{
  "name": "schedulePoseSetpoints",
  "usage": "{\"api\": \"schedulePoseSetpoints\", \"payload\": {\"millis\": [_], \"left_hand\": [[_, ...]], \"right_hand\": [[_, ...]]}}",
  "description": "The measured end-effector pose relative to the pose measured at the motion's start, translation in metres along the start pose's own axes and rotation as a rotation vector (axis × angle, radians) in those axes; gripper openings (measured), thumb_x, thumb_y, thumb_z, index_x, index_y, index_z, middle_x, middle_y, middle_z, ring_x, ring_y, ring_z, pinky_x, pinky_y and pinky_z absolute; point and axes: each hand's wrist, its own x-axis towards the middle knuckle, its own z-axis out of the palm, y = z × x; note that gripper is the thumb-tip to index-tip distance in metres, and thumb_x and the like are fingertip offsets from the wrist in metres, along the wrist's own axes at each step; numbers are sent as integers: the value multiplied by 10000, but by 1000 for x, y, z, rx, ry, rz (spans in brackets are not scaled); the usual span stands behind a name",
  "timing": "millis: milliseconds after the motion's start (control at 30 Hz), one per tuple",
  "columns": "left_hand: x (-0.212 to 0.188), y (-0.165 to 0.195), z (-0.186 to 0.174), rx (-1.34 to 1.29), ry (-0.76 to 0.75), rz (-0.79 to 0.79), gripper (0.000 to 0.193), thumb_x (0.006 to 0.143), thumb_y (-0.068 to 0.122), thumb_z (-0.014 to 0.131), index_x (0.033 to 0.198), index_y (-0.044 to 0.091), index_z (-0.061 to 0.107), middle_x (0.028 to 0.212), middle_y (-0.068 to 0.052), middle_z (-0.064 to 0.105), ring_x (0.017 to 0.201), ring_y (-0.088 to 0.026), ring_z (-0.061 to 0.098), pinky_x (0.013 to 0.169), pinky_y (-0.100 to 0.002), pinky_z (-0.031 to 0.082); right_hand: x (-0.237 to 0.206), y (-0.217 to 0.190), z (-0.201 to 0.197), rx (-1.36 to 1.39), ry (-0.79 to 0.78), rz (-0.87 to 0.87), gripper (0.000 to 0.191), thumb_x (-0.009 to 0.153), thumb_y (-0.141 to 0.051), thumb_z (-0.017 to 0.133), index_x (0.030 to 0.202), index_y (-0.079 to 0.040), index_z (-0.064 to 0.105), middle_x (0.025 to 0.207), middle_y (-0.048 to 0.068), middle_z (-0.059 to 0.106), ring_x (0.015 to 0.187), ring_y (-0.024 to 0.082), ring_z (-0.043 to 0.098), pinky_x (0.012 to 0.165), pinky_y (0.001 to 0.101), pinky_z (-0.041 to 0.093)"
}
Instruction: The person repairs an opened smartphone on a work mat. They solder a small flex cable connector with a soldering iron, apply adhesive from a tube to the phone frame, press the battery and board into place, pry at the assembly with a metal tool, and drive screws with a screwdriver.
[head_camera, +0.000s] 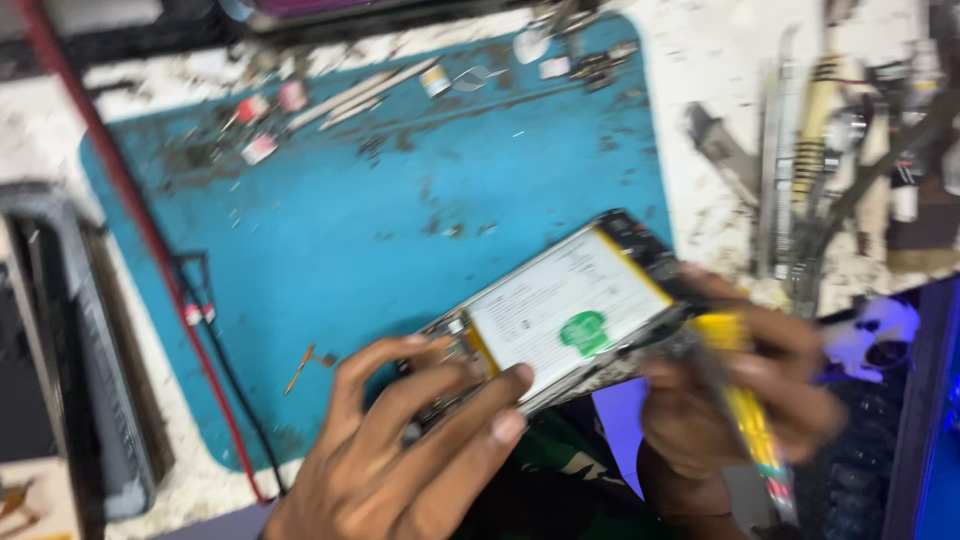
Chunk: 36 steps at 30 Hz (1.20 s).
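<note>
Over the blue mat (400, 220), both hands grip things: left hand (400, 450) an opened phone (560, 310), right hand (740, 400) a yellow tool (745, 410).

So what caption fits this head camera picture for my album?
Left hand steadies an opened phone over a blue mat while the right hand holds a yellow tool.

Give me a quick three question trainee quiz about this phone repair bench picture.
1. True or false: the left hand grips the opened phone with the white battery.
2. Which thing does the right hand hold: A yellow-handled tool, B red cable, C metal tweezers?
3. Fill in: the phone is held above a ____ work mat.

Key: 1 true; 2 A; 3 blue.
</note>
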Motion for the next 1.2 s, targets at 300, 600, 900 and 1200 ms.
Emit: {"api": "schedulePoseSetpoints", "payload": {"millis": [300,600,900,1200], "left_hand": [[-39,-36,0,436,-186,-66,497,895,202,682,1375,121,579,1270,71,722,1169,-153,620,1147,-604,401],[-31,-28,2,354,-178,-47,650,819,182,762,1418,97,527,1291,29,714,1175,-204,641,1173,-688,329],[-12,-3,-2,188,58,5,457,880,208,842,1264,34,665,1182,-96,734,1106,-249,695,1022,-535,527],[-16,4,6,96,112,109,252,839,218,881,956,71,712,983,-53,711,895,-222,703,782,-430,553]], "right_hand": [[4,-2,-30,87,-536,-52,313,918,-43,783,1207,-39,664,1106,209,703,1135,410,757,861,360,683],[1,-5,-36,22,-553,27,324,826,-53,835,1116,-22,692,1066,153,730,1117,344,772,926,408,653],[25,-5,-31,177,-360,-133,345,736,-20,847,1023,1,655,829,147,725,779,283,745,739,397,626],[50,-35,-3,639,-744,-126,356,809,-114,885,1100,-49,690,916,129,701,771,278,737,677,374,602]]}}
